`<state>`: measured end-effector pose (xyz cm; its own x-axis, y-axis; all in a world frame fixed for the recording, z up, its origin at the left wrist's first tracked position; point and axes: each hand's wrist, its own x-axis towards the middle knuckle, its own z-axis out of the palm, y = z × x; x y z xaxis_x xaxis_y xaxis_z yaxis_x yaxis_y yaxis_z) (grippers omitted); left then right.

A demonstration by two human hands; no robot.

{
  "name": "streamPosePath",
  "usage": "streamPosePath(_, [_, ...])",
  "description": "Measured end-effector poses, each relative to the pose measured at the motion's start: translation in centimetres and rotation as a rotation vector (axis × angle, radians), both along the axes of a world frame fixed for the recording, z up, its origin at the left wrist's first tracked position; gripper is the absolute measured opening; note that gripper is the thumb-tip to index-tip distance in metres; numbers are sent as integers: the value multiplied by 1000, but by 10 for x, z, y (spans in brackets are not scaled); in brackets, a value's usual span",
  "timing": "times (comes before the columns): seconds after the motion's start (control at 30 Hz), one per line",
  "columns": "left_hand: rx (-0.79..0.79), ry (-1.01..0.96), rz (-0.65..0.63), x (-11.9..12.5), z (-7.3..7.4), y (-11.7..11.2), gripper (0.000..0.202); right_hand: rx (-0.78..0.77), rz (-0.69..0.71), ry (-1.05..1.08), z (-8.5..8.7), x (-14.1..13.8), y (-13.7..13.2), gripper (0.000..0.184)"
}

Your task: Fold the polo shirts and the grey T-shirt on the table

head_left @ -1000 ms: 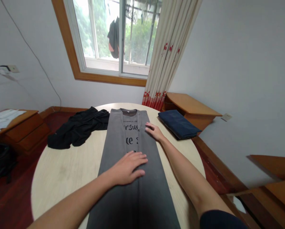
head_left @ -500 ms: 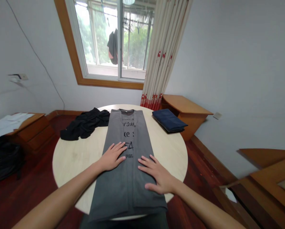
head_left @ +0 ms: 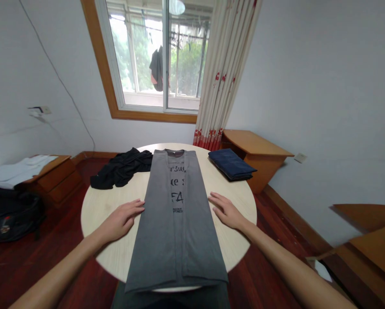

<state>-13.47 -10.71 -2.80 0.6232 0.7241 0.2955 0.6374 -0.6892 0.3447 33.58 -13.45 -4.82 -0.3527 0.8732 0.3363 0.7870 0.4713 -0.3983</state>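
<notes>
A grey T-shirt (head_left: 162, 223) with black lettering lies flat on the round table, both sides folded inward into a long strip. Its neckline points away from me, and its lower end reaches the near table edge. My left hand (head_left: 120, 219) rests at the shirt's left edge, fingers stretched out, fingertips by the cloth. At the right edge, my right hand (head_left: 227, 211) lies over the tabletop with its fingers extended and fingertips close to the fabric. Neither hand holds anything.
The round pale table (head_left: 110, 249) also bears a crumpled black garment (head_left: 123, 168) at back left and a folded dark blue garment (head_left: 233, 165) at back right. Beyond stand a wooden desk (head_left: 258, 143) and a curtain (head_left: 226, 73). A black bag (head_left: 12, 216) is at left.
Both hands have moved outward from the top of the shirt to its side edges, the left hand leftward, the right hand rightward and slightly away from me. The shirt keeps its folded shape.
</notes>
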Motion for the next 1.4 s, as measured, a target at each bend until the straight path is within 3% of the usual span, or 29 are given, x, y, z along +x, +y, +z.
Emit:
streamPosePath(0.13, [-72, 63, -113, 4, 10, -4, 39, -6, 104, 27, -1, -12, 17, 44])
streamPosePath(0.3, [-246, 182, -277, 7, 22, -6, 47, -151, 217, 42, 15, -19, 1, 39])
streamPosePath(0.5, [-109, 118, -170, 21, 15, -5, 34, -249, 298, -68, 28, -23, -25, 53])
streamPosePath(0.63, [-53, 86, -170, 24, 7, -9, 37, -242, 283, -111, 35, -27, -36, 39])
streamPosePath(0.73, [-71, 55, -191, 21, 13, -16, 35, -267, 344, -121, 50, -28, -46, 36])
streamPosePath(0.83, [-149, 56, -264, 21, 36, -33, 34, -314, 449, -69, 80, -35, -63, 34])
streamPosePath(0.97, [-328, 26, -385, 20, 89, -53, 32, -549, 619, 62, 136, -46, -81, 33])
streamPosePath(1.07, [-440, -115, -396, 23, 122, -39, 30, -770, 688, 163, 168, -42, -61, 49])
streamPosePath(1.13, [-494, -308, -292, 31, 131, -11, 37, -747, 588, 268, 172, -34, -25, 55])
streamPosePath(1.2, [-503, -594, -87, 45, 127, 25, 44, -567, 305, 485, 162, -26, 19, 53])
streamPosePath(1.27, [-526, -828, 137, 59, 110, 59, 48, -405, -16, 730, 143, -25, 58, 56])
streamPosePath(1.3, [-558, -897, 245, 64, 97, 71, 48, -429, -138, 768, 131, -26, 73, 55])
streamPosePath(1.4, [-706, -933, 496, 68, 53, 89, 54, -509, -298, 778, 92, -31, 87, 45])
